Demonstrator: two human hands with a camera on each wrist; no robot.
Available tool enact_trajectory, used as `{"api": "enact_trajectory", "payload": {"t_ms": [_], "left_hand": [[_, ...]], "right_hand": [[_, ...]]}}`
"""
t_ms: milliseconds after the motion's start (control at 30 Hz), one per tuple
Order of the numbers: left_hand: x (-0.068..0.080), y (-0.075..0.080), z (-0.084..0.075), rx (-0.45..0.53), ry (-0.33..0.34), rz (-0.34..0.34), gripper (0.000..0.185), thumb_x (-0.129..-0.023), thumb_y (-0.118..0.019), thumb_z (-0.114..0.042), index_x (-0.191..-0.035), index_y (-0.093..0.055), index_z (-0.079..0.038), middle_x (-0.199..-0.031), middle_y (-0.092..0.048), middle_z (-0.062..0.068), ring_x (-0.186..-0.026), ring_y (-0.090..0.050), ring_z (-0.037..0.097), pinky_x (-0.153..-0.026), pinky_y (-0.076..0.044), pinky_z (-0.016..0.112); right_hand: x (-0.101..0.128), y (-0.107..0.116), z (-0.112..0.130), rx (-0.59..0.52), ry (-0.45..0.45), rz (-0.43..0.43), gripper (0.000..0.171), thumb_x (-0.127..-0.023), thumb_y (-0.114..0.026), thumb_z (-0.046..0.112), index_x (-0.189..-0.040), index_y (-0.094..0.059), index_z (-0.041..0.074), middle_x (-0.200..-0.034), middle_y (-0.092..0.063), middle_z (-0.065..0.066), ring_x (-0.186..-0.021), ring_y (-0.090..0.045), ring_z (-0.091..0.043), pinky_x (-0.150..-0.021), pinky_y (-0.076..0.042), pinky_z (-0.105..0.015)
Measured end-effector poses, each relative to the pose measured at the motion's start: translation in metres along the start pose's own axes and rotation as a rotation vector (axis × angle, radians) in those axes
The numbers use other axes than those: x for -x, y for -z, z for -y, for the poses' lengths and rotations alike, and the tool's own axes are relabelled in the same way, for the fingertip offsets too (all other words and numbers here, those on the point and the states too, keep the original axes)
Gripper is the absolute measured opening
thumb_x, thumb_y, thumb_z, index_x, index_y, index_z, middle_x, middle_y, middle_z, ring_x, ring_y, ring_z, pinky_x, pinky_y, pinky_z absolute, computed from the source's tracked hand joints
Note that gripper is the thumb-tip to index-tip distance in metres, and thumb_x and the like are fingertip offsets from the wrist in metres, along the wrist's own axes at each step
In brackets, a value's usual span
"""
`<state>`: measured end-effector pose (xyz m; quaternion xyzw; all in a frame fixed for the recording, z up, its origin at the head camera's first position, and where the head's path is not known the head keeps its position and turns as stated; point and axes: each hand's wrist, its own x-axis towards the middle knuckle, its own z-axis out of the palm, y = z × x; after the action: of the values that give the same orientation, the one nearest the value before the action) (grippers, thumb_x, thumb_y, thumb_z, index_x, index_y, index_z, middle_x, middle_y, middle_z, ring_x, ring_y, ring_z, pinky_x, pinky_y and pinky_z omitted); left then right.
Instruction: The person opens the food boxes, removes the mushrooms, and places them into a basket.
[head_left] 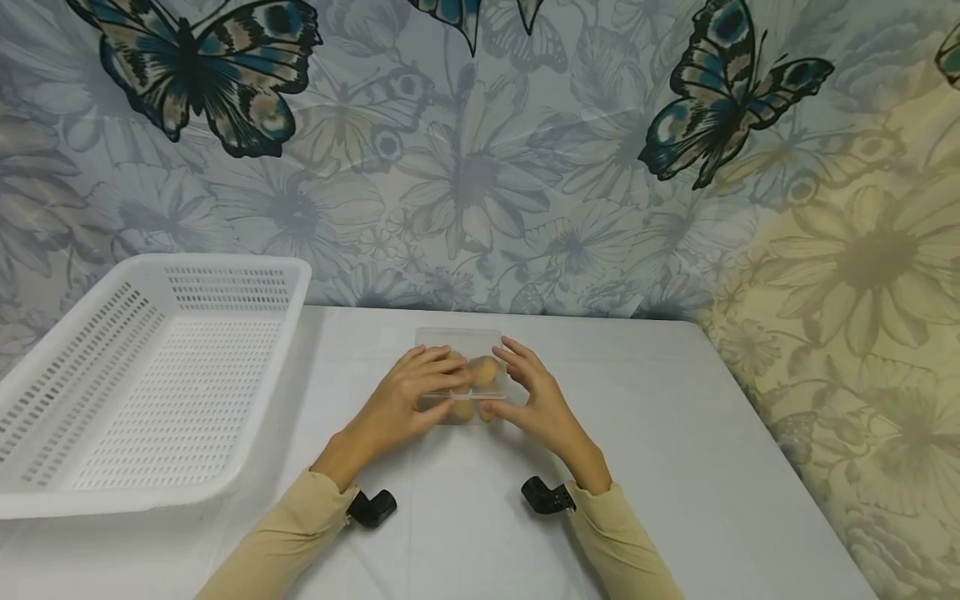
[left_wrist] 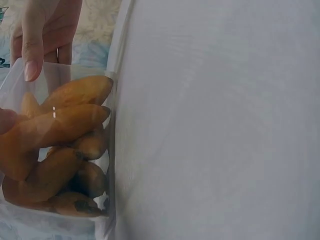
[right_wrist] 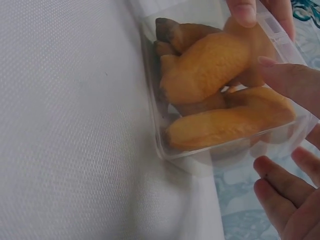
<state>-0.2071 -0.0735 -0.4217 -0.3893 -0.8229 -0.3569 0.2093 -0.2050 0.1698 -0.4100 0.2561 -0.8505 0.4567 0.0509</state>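
A small clear plastic box [head_left: 459, 340] lies on the white table [head_left: 675, 433], filled with several orange-brown food pieces [head_left: 484, 370]. My left hand [head_left: 448, 385] lies across its top from the left, fingers over the lid and thumb at the near edge. From the right, my right hand [head_left: 517, 383] holds the box, thumb near and fingers reaching over the top. The left wrist view shows the pieces [left_wrist: 60, 125] behind the clear wall [left_wrist: 110, 100], with a fingertip [left_wrist: 30, 55] on the box. In the right wrist view the pieces [right_wrist: 210, 70] fill the box [right_wrist: 165, 150], fingers [right_wrist: 290, 85] around it.
A large white perforated basket [head_left: 225, 265] stands on the table's left side, with nothing in it. A butterfly-and-flower backdrop [head_left: 480, 167] hangs close behind the table and curves along its right edge. Black wrist mounts [head_left: 372, 507] sit at both sleeves.
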Motion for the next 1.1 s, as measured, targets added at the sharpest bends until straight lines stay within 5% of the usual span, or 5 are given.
{"api": "enact_trajectory", "payload": {"t_ms": [300, 667, 1100], "left_hand": [[0.0006, -0.0024, -0.0021, 0.007, 0.012, -0.027, 0.037, -0.082, -0.080, -0.011, -0.118, -0.073, -0.013, -0.132, -0.066, 0.009, -0.133, -0.052, 0.034, -0.117, -0.032, 0.057], [0.0007, 0.0042, -0.0034, 0.081, 0.101, 0.082, 0.038, -0.088, -0.072, -0.006, -0.125, -0.070, -0.014, -0.141, -0.060, 0.005, -0.143, -0.042, 0.028, -0.125, -0.018, 0.054], [0.0003, 0.0026, -0.0034, 0.030, 0.037, 0.023, 0.036, -0.085, -0.074, -0.007, -0.120, -0.072, -0.012, -0.134, -0.065, 0.006, -0.136, -0.050, 0.031, -0.119, -0.027, 0.059]], "right_hand": [[-0.0002, -0.0015, 0.0006, 0.022, 0.002, -0.005, 0.078, -0.079, -0.083, 0.009, -0.147, -0.044, 0.000, -0.159, -0.030, -0.018, -0.141, -0.041, -0.038, -0.113, -0.043, -0.049], [-0.0008, -0.0024, -0.0007, 0.021, 0.000, -0.011, 0.078, -0.079, -0.083, 0.009, -0.147, -0.044, 0.001, -0.159, -0.031, -0.019, -0.141, -0.042, -0.038, -0.113, -0.043, -0.047], [-0.0011, -0.0029, 0.0006, 0.029, 0.003, -0.015, 0.077, -0.079, -0.083, 0.009, -0.146, -0.044, -0.001, -0.158, -0.031, -0.019, -0.141, -0.042, -0.037, -0.110, -0.046, -0.046]]}}
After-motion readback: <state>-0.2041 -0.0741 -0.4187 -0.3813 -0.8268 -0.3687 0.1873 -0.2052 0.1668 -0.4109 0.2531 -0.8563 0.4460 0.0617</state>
